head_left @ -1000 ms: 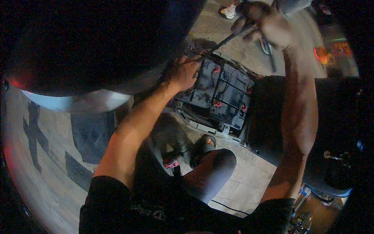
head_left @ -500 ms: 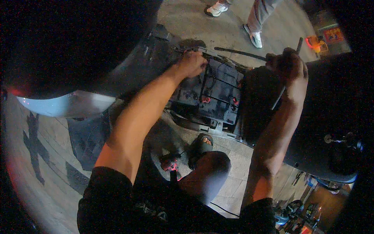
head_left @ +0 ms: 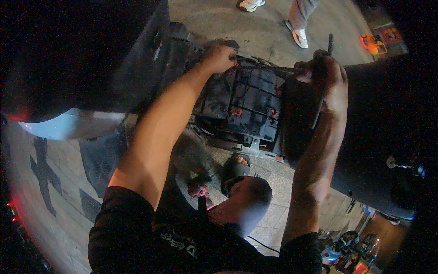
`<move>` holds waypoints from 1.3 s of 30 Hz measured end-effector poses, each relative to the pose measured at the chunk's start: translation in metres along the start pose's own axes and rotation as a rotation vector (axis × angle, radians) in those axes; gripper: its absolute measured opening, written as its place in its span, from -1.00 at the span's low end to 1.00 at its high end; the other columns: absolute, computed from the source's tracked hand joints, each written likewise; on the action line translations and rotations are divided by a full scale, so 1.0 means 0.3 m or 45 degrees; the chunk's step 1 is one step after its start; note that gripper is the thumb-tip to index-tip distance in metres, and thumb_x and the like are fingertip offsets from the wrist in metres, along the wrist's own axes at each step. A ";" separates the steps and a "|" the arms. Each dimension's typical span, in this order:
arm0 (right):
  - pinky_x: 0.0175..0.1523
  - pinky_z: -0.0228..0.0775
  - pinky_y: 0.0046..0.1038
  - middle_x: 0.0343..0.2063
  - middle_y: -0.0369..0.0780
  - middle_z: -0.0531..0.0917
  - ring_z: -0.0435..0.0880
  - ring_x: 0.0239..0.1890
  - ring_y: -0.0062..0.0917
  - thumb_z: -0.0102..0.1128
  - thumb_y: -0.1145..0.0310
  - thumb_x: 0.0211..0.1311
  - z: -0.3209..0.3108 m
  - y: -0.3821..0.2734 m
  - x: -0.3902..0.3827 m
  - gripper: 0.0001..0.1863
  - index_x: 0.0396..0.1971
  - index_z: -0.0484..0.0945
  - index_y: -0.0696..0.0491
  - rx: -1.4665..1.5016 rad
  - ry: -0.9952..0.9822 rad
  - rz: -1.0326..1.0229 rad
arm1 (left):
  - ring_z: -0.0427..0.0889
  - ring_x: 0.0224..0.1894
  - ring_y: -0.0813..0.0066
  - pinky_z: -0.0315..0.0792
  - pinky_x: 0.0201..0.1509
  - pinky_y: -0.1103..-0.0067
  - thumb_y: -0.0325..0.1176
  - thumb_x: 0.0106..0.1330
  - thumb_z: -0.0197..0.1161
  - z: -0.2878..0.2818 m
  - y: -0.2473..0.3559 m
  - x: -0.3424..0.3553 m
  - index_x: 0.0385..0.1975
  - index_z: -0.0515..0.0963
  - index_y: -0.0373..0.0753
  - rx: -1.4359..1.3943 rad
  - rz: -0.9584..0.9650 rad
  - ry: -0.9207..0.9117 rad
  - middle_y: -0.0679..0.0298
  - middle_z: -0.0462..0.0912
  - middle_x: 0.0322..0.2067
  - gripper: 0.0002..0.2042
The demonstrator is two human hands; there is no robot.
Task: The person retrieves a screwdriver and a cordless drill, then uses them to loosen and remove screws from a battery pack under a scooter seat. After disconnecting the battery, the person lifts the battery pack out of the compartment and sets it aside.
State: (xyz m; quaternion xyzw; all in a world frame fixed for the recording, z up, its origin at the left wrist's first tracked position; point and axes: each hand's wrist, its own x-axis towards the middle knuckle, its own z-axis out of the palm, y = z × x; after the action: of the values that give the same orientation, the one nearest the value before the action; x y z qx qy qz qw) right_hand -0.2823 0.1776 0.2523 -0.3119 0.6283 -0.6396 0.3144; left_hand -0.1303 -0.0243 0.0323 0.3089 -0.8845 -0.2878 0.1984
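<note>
Dark bar (head_left: pixel 269 68): swinging its free end nearer my left hand (head_left: pixel 221 59) since the earlier frame, reaching over the battery block's (head_left: pixel 255 86) far edge.
Right hand (head_left: pixel 326 75): I'm clenching the bar beside its cross-rod (head_left: pixel 318 112).
Left grip: curling; holding anything, I can't tell.
Handling: probably feeling stiff, weighty; junction's offering leverage.

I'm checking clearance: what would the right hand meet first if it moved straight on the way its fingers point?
Going leftward, the right hand would probably meet the left hand first, though depth is unclear and the dark blocks could come sooner.
</note>
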 end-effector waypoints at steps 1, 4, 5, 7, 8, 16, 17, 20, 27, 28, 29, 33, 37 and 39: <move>-0.29 0.57 -0.33 -0.42 -0.03 0.62 0.67 -0.39 -0.26 -0.08 0.27 0.34 -0.012 0.010 0.010 -0.65 -0.13 0.45 0.29 -0.026 -0.022 -0.007 | 0.65 -0.30 0.10 0.48 -0.20 0.31 -0.25 0.08 0.38 0.004 0.004 0.001 -0.31 0.64 -0.23 -0.021 -0.005 0.021 0.04 0.67 -0.38 -0.75; -0.27 0.54 -0.35 -0.45 -0.04 0.61 0.67 -0.34 -0.24 -0.07 0.27 0.33 -0.034 0.009 0.031 -0.66 -0.15 0.45 0.28 -0.111 -0.060 -0.017 | 0.65 -0.29 0.10 0.48 -0.20 0.31 -0.22 0.08 0.38 0.007 0.017 0.022 -0.29 0.63 -0.22 0.022 -0.039 -0.057 0.04 0.67 -0.37 -0.73; -0.29 0.55 -0.39 -0.41 -0.03 0.63 0.68 -0.37 -0.29 -0.09 0.26 0.35 -0.007 -0.008 0.019 -0.65 -0.15 0.46 0.28 -0.135 -0.062 0.011 | 0.65 -0.29 0.10 0.48 -0.20 0.31 -0.21 0.08 0.38 0.012 0.010 0.018 -0.29 0.63 -0.23 0.011 -0.034 -0.044 0.04 0.67 -0.37 -0.73; -0.31 0.57 -0.42 -0.36 -0.04 0.65 0.68 -0.40 -0.34 -0.12 0.25 0.36 0.035 -0.034 0.018 -0.64 -0.16 0.46 0.29 -0.207 -0.083 0.042 | 0.64 -0.28 0.09 0.48 -0.20 0.31 -0.21 0.08 0.37 0.013 -0.012 -0.002 -0.29 0.63 -0.23 -0.001 -0.031 -0.019 0.03 0.66 -0.36 -0.73; -0.31 0.57 -0.43 -0.34 -0.04 0.64 0.69 -0.40 -0.34 -0.13 0.25 0.37 0.063 -0.020 0.035 -0.63 -0.16 0.46 0.29 -0.232 -0.123 0.056 | 0.64 -0.28 0.08 0.48 -0.19 0.31 -0.21 0.08 0.37 -0.005 -0.045 -0.035 -0.29 0.62 -0.23 0.042 -0.055 -0.027 0.03 0.66 -0.36 -0.73; -0.16 0.53 -0.41 -0.30 -0.06 0.65 0.68 -0.29 -0.38 -0.13 0.13 0.37 0.136 -0.095 0.174 -0.57 -0.10 0.48 0.21 -0.549 -0.272 -0.036 | 0.61 -0.18 0.04 0.47 -0.09 0.30 -0.29 0.08 0.31 -0.003 -0.035 -0.026 -0.19 0.59 -0.19 -0.106 0.256 -0.021 0.07 0.65 -0.28 -0.71; -0.15 0.52 -0.42 -0.30 -0.07 0.66 0.68 -0.30 -0.39 -0.14 0.12 0.38 0.157 -0.076 0.204 -0.57 -0.11 0.48 0.21 -0.601 -0.341 -0.048 | 0.60 -0.15 0.04 0.46 -0.07 0.30 -0.31 0.08 0.30 -0.008 -0.068 -0.047 -0.18 0.59 -0.18 -0.092 0.276 -0.025 0.08 0.64 -0.26 -0.72; 0.00 0.41 -0.38 -0.22 -0.11 0.62 0.62 -0.21 -0.38 -0.10 0.27 0.37 0.159 -0.063 0.275 -0.64 -0.03 0.46 0.22 -0.858 -0.677 -0.524 | 0.58 -0.11 0.06 0.45 -0.05 0.30 -0.37 0.06 0.30 -0.004 -0.065 -0.049 -0.17 0.58 -0.17 -0.108 0.436 -0.011 0.09 0.62 -0.21 -0.71; 0.10 0.39 -0.28 0.09 0.00 0.46 0.49 0.07 -0.23 0.00 0.42 0.32 0.289 -0.219 0.305 -0.60 0.11 0.38 0.23 -1.768 -1.102 -0.511 | 0.55 -0.18 0.06 0.44 -0.11 0.32 -0.40 0.06 0.33 -0.009 -0.039 -0.056 -0.17 0.58 -0.18 -0.108 0.474 -0.074 0.09 0.58 -0.29 -0.71; 0.07 0.39 -0.29 0.06 -0.01 0.47 0.49 0.04 -0.25 0.00 0.42 0.32 0.317 -0.227 0.319 -0.62 0.09 0.39 0.23 -1.732 -1.102 -0.472 | 0.55 -0.18 0.06 0.44 -0.12 0.32 -0.40 0.08 0.33 -0.012 -0.056 -0.088 -0.18 0.58 -0.19 -0.066 0.396 -0.031 0.09 0.57 -0.29 -0.72; 0.04 0.39 -0.30 0.02 -0.02 0.48 0.50 0.01 -0.26 0.00 0.41 0.32 0.313 -0.243 0.325 -0.64 0.07 0.40 0.22 -1.731 -1.079 -0.473 | 0.55 -0.18 0.07 0.43 -0.12 0.32 -0.40 0.09 0.32 0.005 -0.036 -0.090 -0.18 0.58 -0.19 -0.068 0.358 0.021 0.09 0.57 -0.29 -0.73; -0.08 0.38 -0.34 -0.10 -0.08 0.51 0.51 -0.12 -0.32 -0.01 0.40 0.32 0.300 -0.220 0.343 -0.71 -0.03 0.44 0.20 -1.701 -0.914 -0.668 | 0.54 -0.21 0.05 0.42 -0.15 0.29 -0.36 0.11 0.34 0.013 -0.011 -0.097 -0.20 0.57 -0.24 -0.101 0.400 0.097 0.09 0.55 -0.33 -0.75; -0.19 0.38 -0.38 -0.23 -0.13 0.54 0.52 -0.24 -0.38 -0.01 0.38 0.33 0.258 -0.212 0.227 -0.77 -0.13 0.48 0.18 -1.674 -0.833 -1.178 | 0.55 -0.24 0.07 0.42 -0.20 0.29 -0.35 0.09 0.36 0.026 0.010 -0.069 -0.25 0.56 -0.24 -0.123 0.508 0.140 0.11 0.55 -0.35 -0.76; -0.25 0.38 -0.39 -0.29 -0.16 0.56 0.53 -0.31 -0.41 -0.01 0.37 0.33 0.260 -0.182 0.190 -0.79 -0.18 0.50 0.17 -1.558 -0.964 -1.503 | 0.55 -0.24 0.07 0.43 -0.19 0.28 -0.34 0.09 0.35 0.006 -0.052 -0.092 -0.24 0.56 -0.23 -0.060 0.498 0.097 0.11 0.55 -0.35 -0.75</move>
State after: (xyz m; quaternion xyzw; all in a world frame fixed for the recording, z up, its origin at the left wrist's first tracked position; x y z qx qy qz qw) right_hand -0.2556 0.0855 0.3085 -0.8803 0.4514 -0.1091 -0.0969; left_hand -0.1044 -0.0154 0.0163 0.1370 -0.9125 -0.2526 0.2911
